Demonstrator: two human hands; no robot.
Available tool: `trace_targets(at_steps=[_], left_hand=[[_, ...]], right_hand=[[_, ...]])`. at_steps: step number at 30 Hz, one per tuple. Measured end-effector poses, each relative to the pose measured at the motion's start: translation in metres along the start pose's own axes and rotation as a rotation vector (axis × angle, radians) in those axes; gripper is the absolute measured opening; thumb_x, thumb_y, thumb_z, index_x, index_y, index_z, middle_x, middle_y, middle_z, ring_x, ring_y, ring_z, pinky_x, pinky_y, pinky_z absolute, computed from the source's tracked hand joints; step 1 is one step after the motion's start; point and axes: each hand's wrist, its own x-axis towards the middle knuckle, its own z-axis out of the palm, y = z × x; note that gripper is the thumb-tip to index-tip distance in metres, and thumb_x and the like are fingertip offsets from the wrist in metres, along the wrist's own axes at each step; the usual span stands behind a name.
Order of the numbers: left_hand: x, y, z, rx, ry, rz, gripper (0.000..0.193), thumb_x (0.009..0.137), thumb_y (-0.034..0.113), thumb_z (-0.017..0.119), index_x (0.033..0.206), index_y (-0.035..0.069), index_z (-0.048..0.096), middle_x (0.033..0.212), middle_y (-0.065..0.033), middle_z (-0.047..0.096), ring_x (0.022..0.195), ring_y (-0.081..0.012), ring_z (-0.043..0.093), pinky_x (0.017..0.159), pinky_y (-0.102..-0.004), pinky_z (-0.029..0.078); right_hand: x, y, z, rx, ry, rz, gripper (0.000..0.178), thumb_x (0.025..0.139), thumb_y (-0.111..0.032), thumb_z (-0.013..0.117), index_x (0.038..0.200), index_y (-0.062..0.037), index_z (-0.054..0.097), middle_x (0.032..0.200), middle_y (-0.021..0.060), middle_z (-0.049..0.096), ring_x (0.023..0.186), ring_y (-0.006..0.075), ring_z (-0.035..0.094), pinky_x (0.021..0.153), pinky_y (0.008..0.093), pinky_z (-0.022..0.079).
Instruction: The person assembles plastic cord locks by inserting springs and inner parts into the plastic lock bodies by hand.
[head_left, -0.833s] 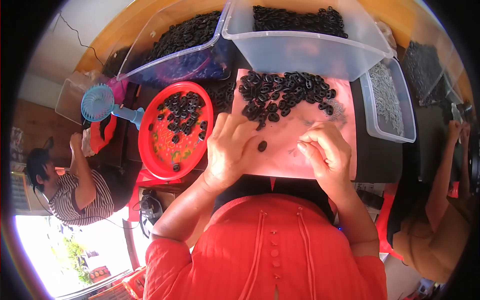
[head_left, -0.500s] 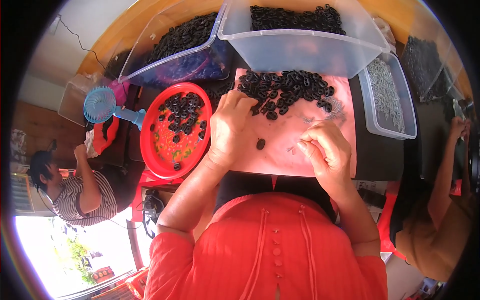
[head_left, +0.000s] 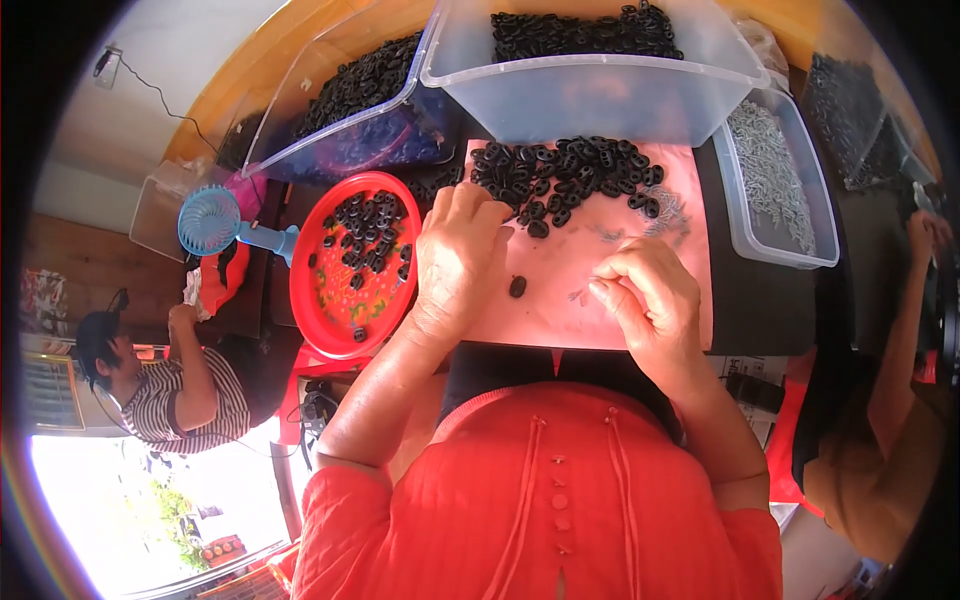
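Observation:
My left hand [head_left: 458, 255] hovers at the left edge of a pink sheet [head_left: 480, 325], its fingers curled down. Whatever its fingertips hold is hidden behind the hand. Just beyond lies a heap of small black two-holed oval pieces [head_left: 590, 170]. My right hand [head_left: 660, 295] is over the right part of the sheet, thumb and forefinger pinched together; anything between them is too small to make out. Between the hands, a single black oval piece [head_left: 517, 287] lies alone. Thin silvery screws or pins [head_left: 668, 218] are scattered beside the heap.
A red round tray [head_left: 303, 290] with black pieces stands left, beside a blue handheld fan [head_left: 210, 220]. Large clear bins [head_left: 600, 95] of black pieces line the back. A clear box of screws [head_left: 775, 185] sits right. Other people work at both sides.
The whole view has shifted slightly. Both hands keep nearly the same pose and place over the sheet; the heap and the lone piece look unchanged.

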Motion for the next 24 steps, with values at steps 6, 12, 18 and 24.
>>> trace_targets(at_steps=[6, 12, 18, 24], left_hand=[[0.007, -0.002, 0.017, 0.132, -0.07, 0.096, 0.014, 0.074, 0.005, 0.068, 0.087, 0.005, 0.064, 0.087, -0.0086, 0.055, 0.086, -0.0297, 0.058, 0.069, -0.0426, 0.052], [0.009, -0.007, 0.028, 0.258, -0.051, 0.216, 0.006, 0.07, 0.007, 0.061, 0.073, 0.006, 0.057, 0.082, -0.0079, 0.053, 0.081, -0.0278, 0.057, 0.064, -0.0378, 0.051], [-0.005, -0.013, 0.005, 0.074, -0.077, 0.232, 0.01, 0.068, 0.005, 0.063, 0.077, 0.005, 0.058, 0.081, -0.0094, 0.053, 0.079, -0.0289, 0.059, 0.061, -0.038, 0.053], [-0.016, -0.007, -0.003, -0.057, -0.042, 0.11, 0.014, 0.071, 0.006, 0.067, 0.084, 0.006, 0.063, 0.085, -0.0086, 0.056, 0.084, -0.0297, 0.061, 0.063, -0.0397, 0.053]], right_hand=[[-0.002, -0.002, -0.002, 0.011, -0.044, 0.03, 0.013, 0.078, 0.006, 0.07, 0.083, 0.001, 0.059, 0.078, 0.0091, 0.058, 0.077, 0.0251, 0.058, 0.073, 0.034, 0.047], [-0.002, -0.001, 0.002, 0.04, -0.003, 0.058, 0.014, 0.075, 0.002, 0.07, 0.08, -0.0034, 0.058, 0.073, 0.0092, 0.057, 0.07, 0.0289, 0.057, 0.066, 0.0378, 0.045], [-0.004, 0.002, 0.0, 0.04, 0.032, 0.035, 0.015, 0.074, 0.002, 0.071, 0.081, -0.0036, 0.059, 0.073, 0.0091, 0.058, 0.069, 0.028, 0.058, 0.066, 0.0369, 0.045], [-0.005, 0.0, 0.002, 0.055, 0.028, 0.057, 0.015, 0.075, 0.002, 0.071, 0.081, -0.0038, 0.059, 0.074, 0.0086, 0.059, 0.069, 0.0271, 0.057, 0.066, 0.036, 0.045]])
